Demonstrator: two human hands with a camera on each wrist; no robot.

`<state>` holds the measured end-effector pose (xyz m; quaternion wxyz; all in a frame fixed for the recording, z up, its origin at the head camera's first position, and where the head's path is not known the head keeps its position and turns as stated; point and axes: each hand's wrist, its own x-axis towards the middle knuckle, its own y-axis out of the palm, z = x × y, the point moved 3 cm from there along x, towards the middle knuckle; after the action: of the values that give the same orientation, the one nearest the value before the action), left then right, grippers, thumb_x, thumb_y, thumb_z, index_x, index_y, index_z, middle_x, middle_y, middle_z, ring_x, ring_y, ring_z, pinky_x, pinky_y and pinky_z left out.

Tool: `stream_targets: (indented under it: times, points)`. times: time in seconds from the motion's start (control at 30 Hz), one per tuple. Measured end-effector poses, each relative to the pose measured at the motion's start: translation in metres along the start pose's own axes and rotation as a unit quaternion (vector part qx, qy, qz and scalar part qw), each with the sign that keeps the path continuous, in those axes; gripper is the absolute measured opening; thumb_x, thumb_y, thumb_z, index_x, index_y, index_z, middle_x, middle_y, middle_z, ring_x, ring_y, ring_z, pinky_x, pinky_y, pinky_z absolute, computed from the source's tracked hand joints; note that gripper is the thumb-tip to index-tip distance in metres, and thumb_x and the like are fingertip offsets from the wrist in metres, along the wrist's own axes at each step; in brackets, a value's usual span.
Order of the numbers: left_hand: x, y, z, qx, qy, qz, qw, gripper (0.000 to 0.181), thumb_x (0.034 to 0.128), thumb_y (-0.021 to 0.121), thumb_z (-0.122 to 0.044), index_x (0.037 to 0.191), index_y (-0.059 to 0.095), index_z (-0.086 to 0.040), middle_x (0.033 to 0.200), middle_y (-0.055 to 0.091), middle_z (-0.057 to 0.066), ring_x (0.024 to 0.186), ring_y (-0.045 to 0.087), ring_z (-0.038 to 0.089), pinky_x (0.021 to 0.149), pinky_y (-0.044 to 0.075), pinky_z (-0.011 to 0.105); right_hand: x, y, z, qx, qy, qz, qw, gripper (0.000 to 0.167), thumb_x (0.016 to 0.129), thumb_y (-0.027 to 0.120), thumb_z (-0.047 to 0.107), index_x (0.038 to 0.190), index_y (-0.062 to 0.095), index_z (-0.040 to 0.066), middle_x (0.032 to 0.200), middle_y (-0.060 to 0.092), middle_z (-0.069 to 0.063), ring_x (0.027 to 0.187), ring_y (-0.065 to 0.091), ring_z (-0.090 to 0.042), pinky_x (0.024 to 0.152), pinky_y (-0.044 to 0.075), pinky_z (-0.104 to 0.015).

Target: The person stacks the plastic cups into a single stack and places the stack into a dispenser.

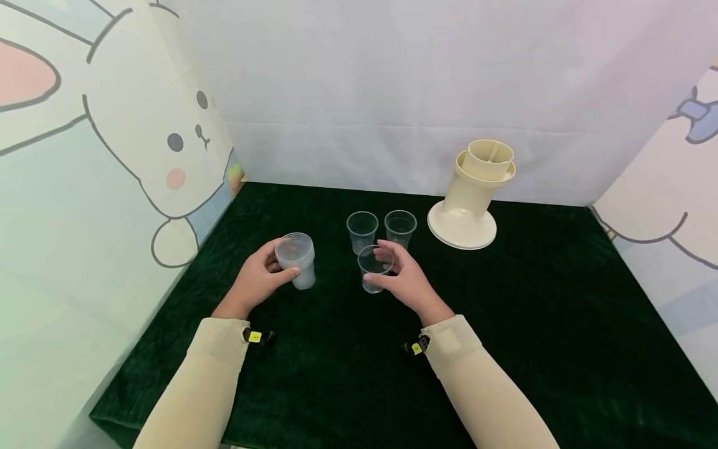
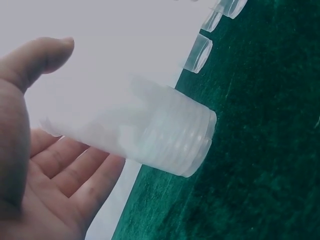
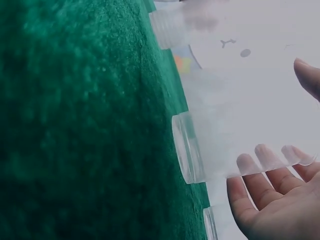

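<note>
I had the left hand (image 1: 259, 277) curled round a cup stack (image 1: 303, 257) and the right hand (image 1: 408, 275) round a single cup (image 1: 369, 262), hands apart.

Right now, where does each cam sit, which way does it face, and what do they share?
Head: on the head, facing forward and down at the green cloth; left hand, right hand and both sleeves show.
Left wrist: on that wrist, facing the cup stack; left hand shows.
Right wrist: on that wrist, facing a single cup; right hand shows, plus a blur at top, possibly the left hand.
All three share the cup stack and green cloth.
</note>
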<state>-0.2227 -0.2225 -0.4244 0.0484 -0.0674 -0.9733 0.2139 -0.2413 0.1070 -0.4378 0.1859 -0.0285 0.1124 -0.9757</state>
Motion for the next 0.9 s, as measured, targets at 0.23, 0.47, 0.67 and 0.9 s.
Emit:
stream_targets:
  times: [0.23, 0.47, 0.67, 0.9]
  points:
    - [0.0013, 0.0006, -0.0044, 0.009, 0.007, 0.001, 0.9999, 0.077, 0.0901, 0.081, -0.042, 0.153, 0.044, -0.017, 0.143, 0.056, 0.007, 0.125, 0.059, 0.026, 0.105, 0.048, 0.053, 0.0024, -0.0014, -0.0029, 0.025, 0.020, -0.004, 0.9995, 0.078, 0.092, 0.081, 0.026, 0.157, 0.038, 0.017, 0.153, 0.050, -0.013, 0.140, 0.046, -0.028, 0.118, 0.033, -0.050]
    - [0.0030, 0.0000, -0.0049, 0.017, 0.015, -0.003, 0.9997, 0.082, 0.0897, 0.082, -0.040, 0.155, 0.039, -0.016, 0.144, 0.055, 0.008, 0.128, 0.056, 0.026, 0.108, 0.045, 0.052, 0.0019, 0.0005, -0.0023, 0.038, 0.034, -0.007, 0.9987, 0.078, 0.093, 0.081, 0.024, 0.157, 0.037, 0.017, 0.154, 0.049, -0.014, 0.140, 0.046, -0.028, 0.117, 0.034, -0.049]
    - [0.0055, 0.0003, -0.0063, 0.008, 0.031, -0.007, 0.9995, 0.084, 0.0900, 0.083, -0.036, 0.156, 0.036, -0.014, 0.145, 0.050, 0.009, 0.132, 0.052, 0.028, 0.113, 0.039, 0.053, 0.0001, 0.0024, -0.0010, 0.032, 0.011, -0.016, 0.9993, 0.080, 0.089, 0.084, 0.032, 0.154, 0.042, 0.014, 0.148, 0.054, -0.008, 0.136, 0.050, -0.021, 0.115, 0.037, -0.047]
    - [0.0078, 0.0002, -0.0070, 0.003, 0.032, -0.014, 0.9994, 0.076, 0.0929, 0.080, -0.034, 0.153, 0.038, -0.013, 0.144, 0.052, 0.011, 0.130, 0.053, 0.029, 0.113, 0.039, 0.054, -0.0014, 0.0028, 0.0012, 0.027, 0.003, -0.017, 0.9995, 0.080, 0.089, 0.084, 0.032, 0.154, 0.042, 0.012, 0.144, 0.057, -0.003, 0.135, 0.051, -0.019, 0.114, 0.039, -0.046]
